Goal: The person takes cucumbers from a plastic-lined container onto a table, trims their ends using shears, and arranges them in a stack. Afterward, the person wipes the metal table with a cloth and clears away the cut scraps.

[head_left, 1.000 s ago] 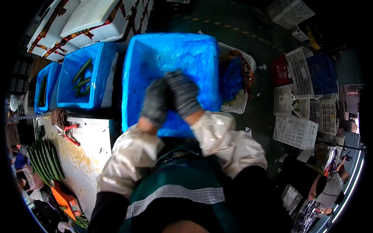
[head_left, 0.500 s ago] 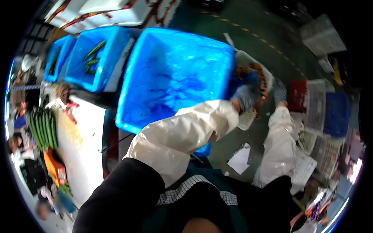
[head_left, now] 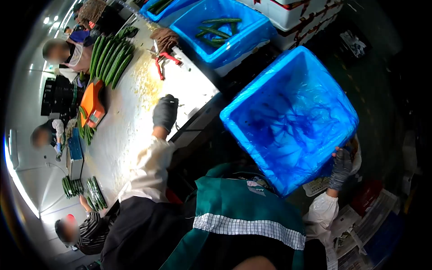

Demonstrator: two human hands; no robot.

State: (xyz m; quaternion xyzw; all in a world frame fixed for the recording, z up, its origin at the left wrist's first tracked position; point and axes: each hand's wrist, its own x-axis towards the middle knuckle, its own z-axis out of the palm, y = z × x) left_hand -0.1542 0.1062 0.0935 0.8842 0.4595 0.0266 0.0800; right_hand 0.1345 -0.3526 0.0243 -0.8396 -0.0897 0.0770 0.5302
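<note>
My left hand (head_left: 165, 112), in a dark grey glove, is over the near edge of the worktable (head_left: 121, 157). Its fingers look curled closed, and whatever may be inside them is hidden. Small dark scraps lie beside it. At the right-hand rim of a large blue crate (head_left: 288, 103) is my right hand (head_left: 340, 167), in a striped grey glove with bare fingertips. Those fingers are bent against the rim. A thin blue plastic liner covers the inside of the crate, where no produce shows. Red-handled shears (head_left: 164, 63) lie on the table beyond my left hand, by a brown cloth (head_left: 164, 39).
Another blue crate (head_left: 220, 33) holds several cucumbers. More cucumbers (head_left: 110, 58) are piled on the table by an orange scale (head_left: 92, 103). White foam boxes (head_left: 292, 18) stand behind. Other people work along the table's far side. Plastic baskets (head_left: 373, 216) stand at lower right.
The view has turned toward the table. My left hand has come from near the white basket beyond the crate to the tabletop. My right hand is now at the crate's rim.
</note>
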